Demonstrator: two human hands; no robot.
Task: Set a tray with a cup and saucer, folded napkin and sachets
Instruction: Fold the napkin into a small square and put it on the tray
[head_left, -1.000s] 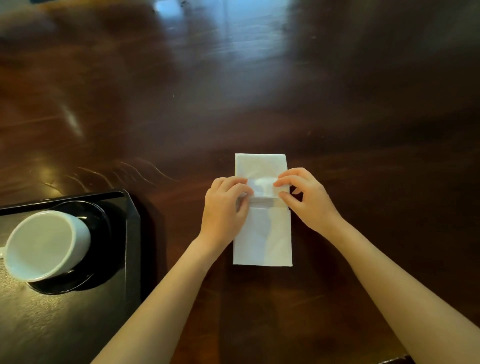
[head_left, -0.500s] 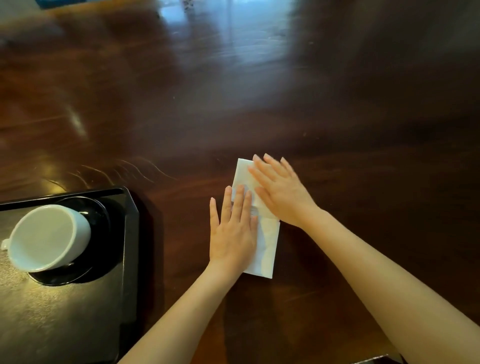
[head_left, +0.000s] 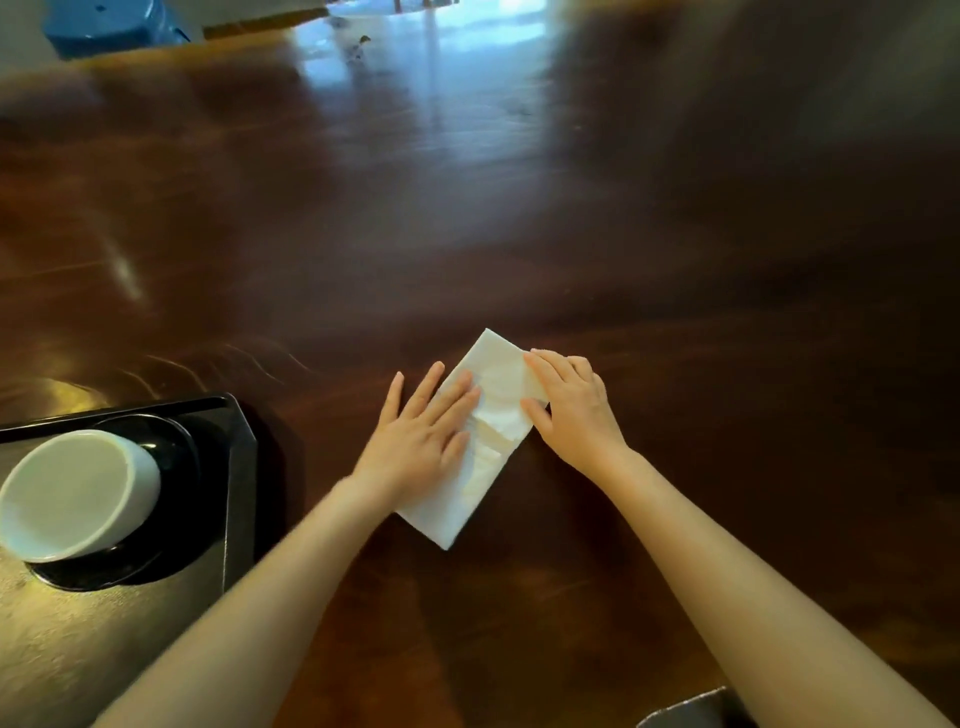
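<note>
A white folded napkin (head_left: 485, 447) lies slanted on the dark wooden table, its far corner pointing up and right. My left hand (head_left: 421, 439) rests flat on the napkin's left side, fingers spread. My right hand (head_left: 569, 410) presses on its right edge, fingers curled over the top layer. At the left edge a white cup (head_left: 72, 493) stands on a black saucer (head_left: 156, 551) inside a black tray (head_left: 241, 467). No sachets are in view.
The dark polished table (head_left: 519, 234) stretches far back with window glare on it. A blue object (head_left: 114, 23) sits beyond the far left edge. A grey thing (head_left: 691, 712) pokes in at the bottom edge, partly hidden by my right arm.
The napkin has turned clockwise to lie more slanted. Both hands went from pinching a fold to pressing flat on it, and my right hand has slid to the right edge.
</note>
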